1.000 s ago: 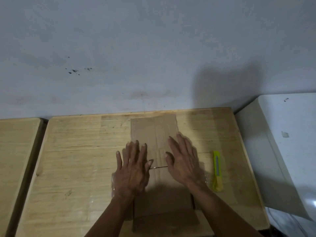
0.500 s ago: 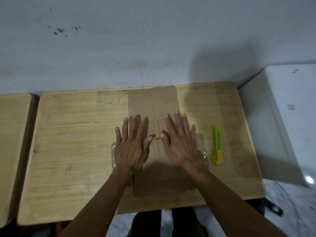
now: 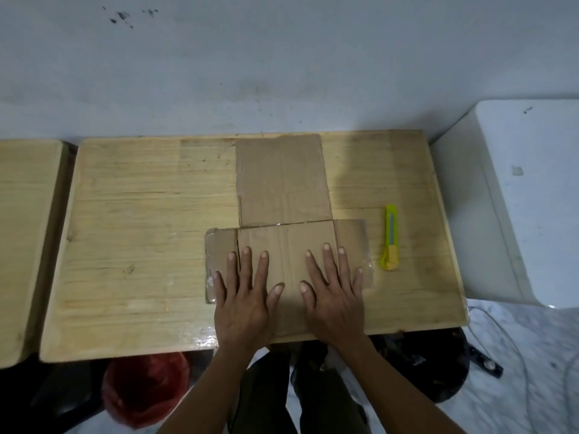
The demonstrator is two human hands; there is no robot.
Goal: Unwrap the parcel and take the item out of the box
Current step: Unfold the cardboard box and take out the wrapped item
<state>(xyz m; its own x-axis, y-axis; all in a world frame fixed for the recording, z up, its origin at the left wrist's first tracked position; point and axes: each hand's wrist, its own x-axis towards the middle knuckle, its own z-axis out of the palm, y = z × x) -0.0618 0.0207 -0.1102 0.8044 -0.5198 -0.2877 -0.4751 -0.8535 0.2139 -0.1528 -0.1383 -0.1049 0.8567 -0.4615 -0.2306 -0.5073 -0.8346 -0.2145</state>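
A flattened brown cardboard box [image 3: 282, 180] lies spread out on the wooden table [image 3: 141, 230], its long panel reaching the far edge and short flaps with clear tape sticking out at both sides. My left hand [image 3: 246, 296] lies flat, palm down, fingers spread, on the near left part of the cardboard. My right hand [image 3: 333, 292] lies flat the same way on the near right part. Neither hand grips anything. No item from the box is visible.
A yellow-green utility knife [image 3: 390, 238] lies on the table right of the cardboard. A white appliance [image 3: 517, 198] stands at the right, a second wooden table [image 3: 25, 230] at the left. A red plastic bag [image 3: 145, 388] and cables lie on the floor below.
Both hands have slid toward me along the cardboard, still flat on it. The camera has tilted down, showing the table's near edge, my legs and the floor.
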